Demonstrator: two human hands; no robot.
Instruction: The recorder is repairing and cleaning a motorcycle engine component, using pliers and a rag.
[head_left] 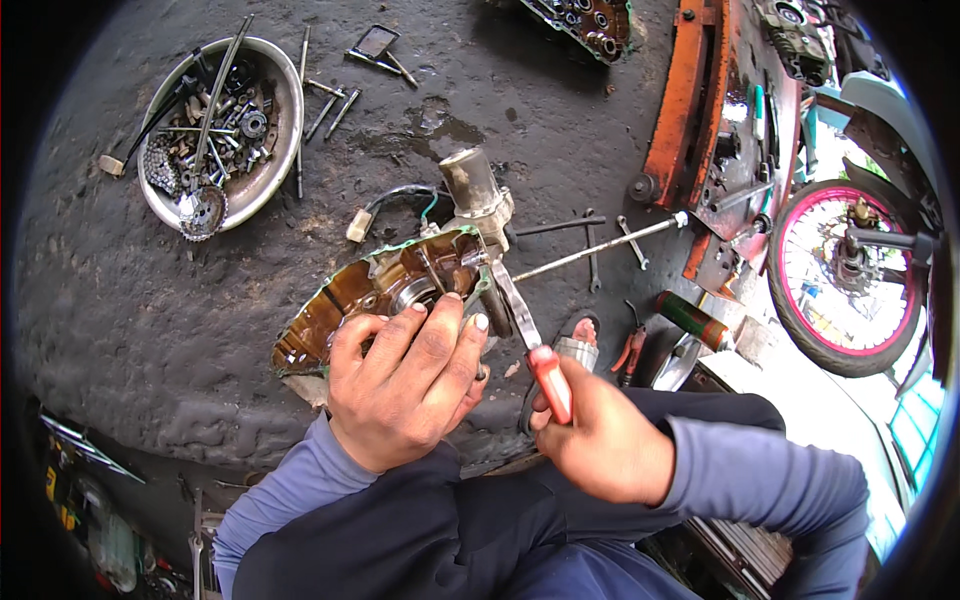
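Note:
My left hand (405, 380) grips the near side of an oil-stained engine cover (322, 322) with pale green gasket along its rim, fingertips resting over the inner cavity. My right hand (600, 440) is closed round a red-handled tool (550, 380) with a flat metal blade, whose upper end touches the cover's right edge. Just behind the cover sit a cylindrical motor (470, 185) and a wired connector (360, 225). A long thin rod (585, 255) lies diagonally to the right of them.
A metal bowl of parts (160, 115) and loose bolts (340, 110) lie left; another casing (590, 25) at top. An orange frame (680, 90), wrenches (630, 240), pliers (632, 352) and a green cylinder (690, 318) are right, beside a pink-rimmed wheel (800, 300). My sandaled foot (580, 335) shows below.

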